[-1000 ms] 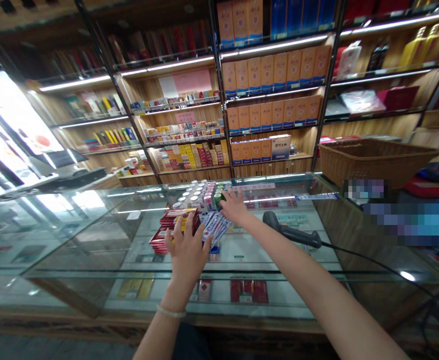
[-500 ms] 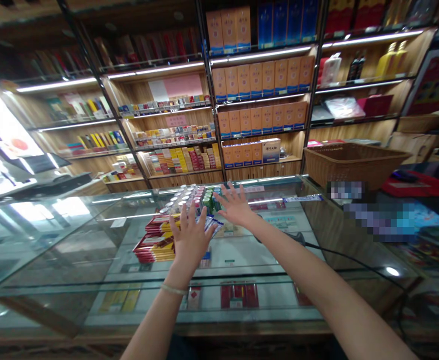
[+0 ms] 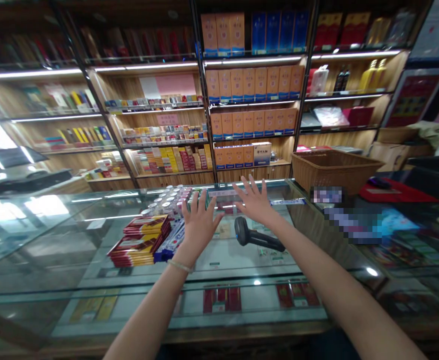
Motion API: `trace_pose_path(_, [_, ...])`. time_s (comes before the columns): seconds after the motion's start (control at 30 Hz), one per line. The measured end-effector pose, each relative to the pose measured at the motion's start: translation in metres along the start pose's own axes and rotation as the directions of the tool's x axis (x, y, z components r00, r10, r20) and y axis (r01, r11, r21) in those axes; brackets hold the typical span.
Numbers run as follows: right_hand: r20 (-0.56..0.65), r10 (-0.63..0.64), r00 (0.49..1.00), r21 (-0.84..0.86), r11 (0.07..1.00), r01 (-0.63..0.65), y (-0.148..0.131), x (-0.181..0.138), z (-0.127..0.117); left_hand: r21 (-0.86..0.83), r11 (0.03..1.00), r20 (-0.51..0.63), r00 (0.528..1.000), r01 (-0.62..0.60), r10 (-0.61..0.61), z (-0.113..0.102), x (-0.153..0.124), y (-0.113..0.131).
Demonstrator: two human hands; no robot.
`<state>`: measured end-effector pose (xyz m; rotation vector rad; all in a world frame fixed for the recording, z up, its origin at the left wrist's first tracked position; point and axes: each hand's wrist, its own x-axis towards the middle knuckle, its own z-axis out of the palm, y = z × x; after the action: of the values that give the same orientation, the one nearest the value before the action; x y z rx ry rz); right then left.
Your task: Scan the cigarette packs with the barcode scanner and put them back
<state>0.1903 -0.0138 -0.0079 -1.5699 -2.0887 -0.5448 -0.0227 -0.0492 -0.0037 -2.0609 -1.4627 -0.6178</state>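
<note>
My left hand (image 3: 197,222) is open, its fingers spread over the glass counter (image 3: 227,252), with nothing in it. Beside it lie stacked red and yellow snack packs (image 3: 136,242) and blue packets (image 3: 172,239). Behind them stand several clear containers with whitish lids (image 3: 166,201), partly hidden by that hand. My right hand (image 3: 256,202) is also open and holds nothing. Near its wrist a black barcode scanner (image 3: 257,237) rests on the glass. Past its fingers lies a thin blue and white packet (image 3: 292,201).
A brown woven basket (image 3: 335,167) stands at the counter's right end, with a red mat (image 3: 386,197) beyond it. Shelves of orange boxes (image 3: 255,82) rise behind the counter. Red packs (image 3: 222,298) show beneath the glass. A dark monitor (image 3: 11,157) is at far left.
The hands have moved apart; the right hand has shifted right in view. More of the scanner and blue packets is uncovered. The view has turned slightly right.
</note>
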Motion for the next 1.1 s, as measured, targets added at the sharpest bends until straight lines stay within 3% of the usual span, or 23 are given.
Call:
trace_pose_path(0.7, [-0.002,0.243,0.97,-0.187,0.953,-0.239,0.138,-0.063,-0.018,-0.236,0.957,-0.025,0.985,-0.169,0.168,0.028,0.075,0.133])
trace_pose_path(1.1, [0.017,0.337,0.941,-0.228,0.918,-0.324,0.182,-0.054,-0.003,-0.244,0.948,0.022,0.976,-0.204,0.216,0.061,0.119,0.167])
